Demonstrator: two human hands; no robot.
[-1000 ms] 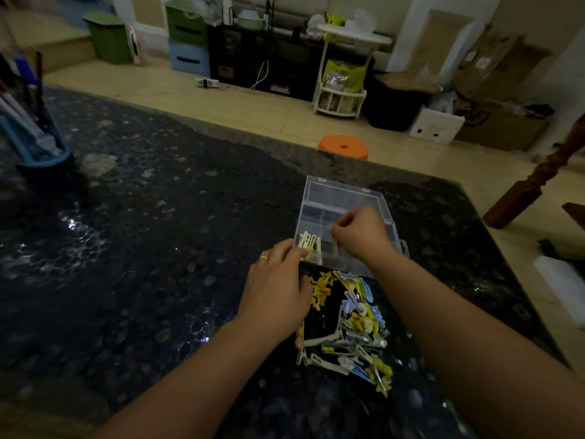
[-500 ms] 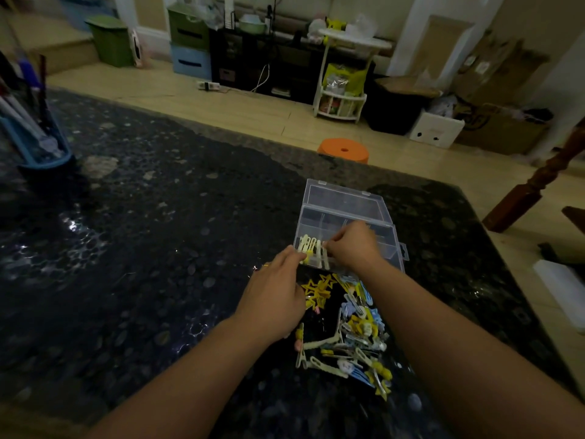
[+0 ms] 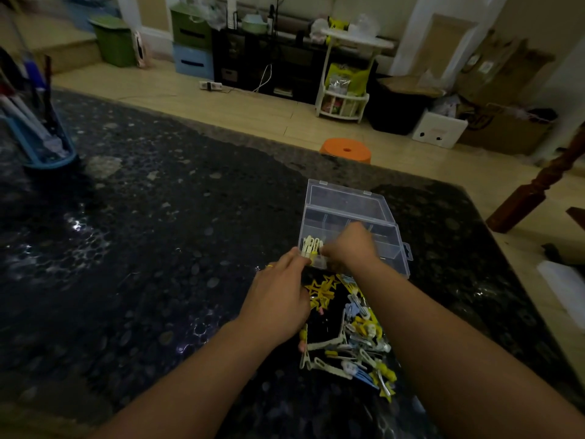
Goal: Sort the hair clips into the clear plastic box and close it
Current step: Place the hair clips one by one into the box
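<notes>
A clear plastic box (image 3: 389, 237) stands on the dark table with its lid tilted open at the back and dividers inside. Cream hair clips (image 3: 311, 243) lie in its front left compartment. Between my forearms, in front of the box, sits a pile of yellow, cream and blue hair clips (image 3: 354, 337). My left hand (image 3: 278, 301) reaches to the box's front left corner and its fingertips pinch a small yellow clip there. My right hand (image 3: 351, 245) hovers over the front of the box with curled fingers beside the cream clips; what it holds is hidden.
The dark speckled table (image 3: 142, 264) stretches far to the left, with a blue holder of pens (image 3: 38, 134) at its left edge. An orange stool (image 3: 346, 150) stands on the floor beyond the table's far edge. A wooden post (image 3: 538, 188) rises at the right.
My right hand has pulled back from deeper in the box to its front left compartment. My left hand has stayed at the box's front corner. The view has shifted slightly.
</notes>
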